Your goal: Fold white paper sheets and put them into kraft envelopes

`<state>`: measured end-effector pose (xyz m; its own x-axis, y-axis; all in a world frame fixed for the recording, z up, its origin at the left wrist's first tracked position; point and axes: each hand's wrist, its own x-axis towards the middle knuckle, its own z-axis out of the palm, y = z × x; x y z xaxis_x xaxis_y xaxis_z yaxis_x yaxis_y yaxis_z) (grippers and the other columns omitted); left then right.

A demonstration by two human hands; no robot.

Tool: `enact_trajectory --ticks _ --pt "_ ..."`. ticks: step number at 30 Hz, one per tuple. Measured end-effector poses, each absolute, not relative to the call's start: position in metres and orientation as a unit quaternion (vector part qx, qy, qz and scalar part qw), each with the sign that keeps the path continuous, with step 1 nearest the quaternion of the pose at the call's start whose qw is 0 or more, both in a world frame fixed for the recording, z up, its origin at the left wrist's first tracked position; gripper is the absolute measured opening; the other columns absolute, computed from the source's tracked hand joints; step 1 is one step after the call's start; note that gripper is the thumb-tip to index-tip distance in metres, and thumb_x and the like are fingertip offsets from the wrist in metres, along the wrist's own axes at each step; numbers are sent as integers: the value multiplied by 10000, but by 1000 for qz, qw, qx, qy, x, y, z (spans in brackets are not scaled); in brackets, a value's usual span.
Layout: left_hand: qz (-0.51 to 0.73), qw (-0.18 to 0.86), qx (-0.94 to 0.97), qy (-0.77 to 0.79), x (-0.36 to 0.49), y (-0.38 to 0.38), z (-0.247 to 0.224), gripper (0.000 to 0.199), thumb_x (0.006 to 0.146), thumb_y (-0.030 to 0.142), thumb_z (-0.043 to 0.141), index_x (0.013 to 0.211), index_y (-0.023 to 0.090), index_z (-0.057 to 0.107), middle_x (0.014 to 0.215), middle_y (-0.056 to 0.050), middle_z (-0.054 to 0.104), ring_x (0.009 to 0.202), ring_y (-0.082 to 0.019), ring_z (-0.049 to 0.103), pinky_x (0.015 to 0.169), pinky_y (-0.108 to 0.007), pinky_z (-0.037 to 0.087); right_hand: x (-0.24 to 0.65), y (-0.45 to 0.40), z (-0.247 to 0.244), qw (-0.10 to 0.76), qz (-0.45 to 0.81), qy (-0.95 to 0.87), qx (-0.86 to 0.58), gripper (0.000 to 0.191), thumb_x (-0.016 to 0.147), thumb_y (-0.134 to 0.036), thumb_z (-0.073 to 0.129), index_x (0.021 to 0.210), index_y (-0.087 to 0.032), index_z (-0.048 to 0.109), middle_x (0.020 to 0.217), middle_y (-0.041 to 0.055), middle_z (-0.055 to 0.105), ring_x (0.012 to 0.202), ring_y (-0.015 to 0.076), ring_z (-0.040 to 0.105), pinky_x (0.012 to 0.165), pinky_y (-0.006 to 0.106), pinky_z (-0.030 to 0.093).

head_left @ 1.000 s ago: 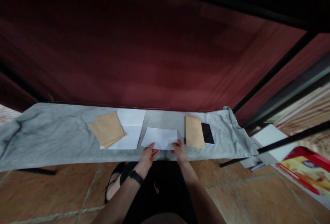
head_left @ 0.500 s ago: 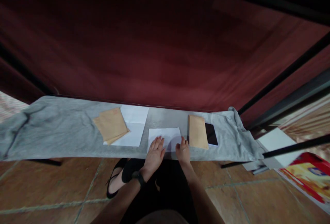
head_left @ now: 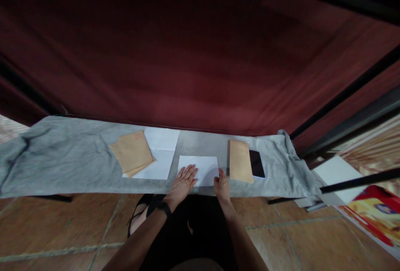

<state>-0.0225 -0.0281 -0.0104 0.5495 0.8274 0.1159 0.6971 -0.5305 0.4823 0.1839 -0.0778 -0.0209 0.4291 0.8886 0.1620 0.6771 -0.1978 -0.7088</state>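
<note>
A white sheet of paper [head_left: 204,172], apparently folded, lies in front of me on the grey cloth. My left hand [head_left: 183,180] rests on its left part, palm down with the fingers spread. At the sheet's right edge, my right hand [head_left: 221,185] has its fingers curled closed, thumb and fingers pinching the paper's side. To the left, several brown envelopes [head_left: 134,150] overlap another white paper [head_left: 161,148] that has a crease across it. Just right of my right hand lies a stack of brown envelopes [head_left: 240,160].
A dark-screened phone [head_left: 256,163] lies partly beside the right envelope stack. The grey cloth [head_left: 71,158] covers a narrow table against a dark red panel [head_left: 193,75]. A red and yellow box [head_left: 375,212] stands low at the far right, above the tiled floor [head_left: 84,225].
My left hand has shifted slightly left and flattened on the paper. My right hand's fingers have changed from pointing at the right edge to closing on it.
</note>
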Motion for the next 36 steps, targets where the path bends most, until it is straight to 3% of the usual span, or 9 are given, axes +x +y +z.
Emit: enact_trajectory --ticks 3,7,11,18,24,36 --pt "154 195 862 443 -22 -24 -10 470 1001 334 439 1454 229 507 1590 -77 416 1497 -237 335 1264 -476 172 184 -83 -16 351 101 -521 -771 489 890 -151 413 1357 -145 557 1154 170 675 1070 292 655 952 447 524" --pt "173 197 850 457 -12 -24 -11 499 1007 327 392 1477 182 478 1593 -107 406 1502 -235 326 1262 -466 188 170 -76 -10 330 40 -591 -735 470 980 -253 405 1418 -130 522 1367 200 585 1277 316 535 1073 526 442" --pt "172 182 848 467 5 -19 -14 524 979 236 377 1485 134 467 1581 -148 416 1503 -248 321 1256 -483 210 142 -50 -11 323 99 -663 -669 479 1039 -277 304 1442 -132 520 1488 152 532 1400 241 455 1145 453 403" --pt "145 144 861 467 7 -2 -15 582 942 167 361 1520 139 416 1604 -126 384 1530 -239 252 1257 -494 186 131 -22 -19 231 87 -718 -651 494 1065 -309 295 1523 -184 433 1562 98 459 1480 231 358 1228 486 243" --pt "186 154 840 486 -1 3 -16 564 970 258 357 1521 148 418 1605 -110 387 1525 -228 269 1265 -459 170 154 -20 -24 214 60 -703 -675 513 1049 -321 355 1529 -150 418 1589 125 401 1482 262 355 1224 499 237" --pt "220 131 790 558 -15 8 -22 586 963 331 384 1509 122 433 1585 -132 410 1512 -268 298 1254 -465 202 180 -44 -39 270 11 -628 -730 583 1036 -399 370 1511 -66 424 1561 218 417 1450 314 401 1184 538 305"
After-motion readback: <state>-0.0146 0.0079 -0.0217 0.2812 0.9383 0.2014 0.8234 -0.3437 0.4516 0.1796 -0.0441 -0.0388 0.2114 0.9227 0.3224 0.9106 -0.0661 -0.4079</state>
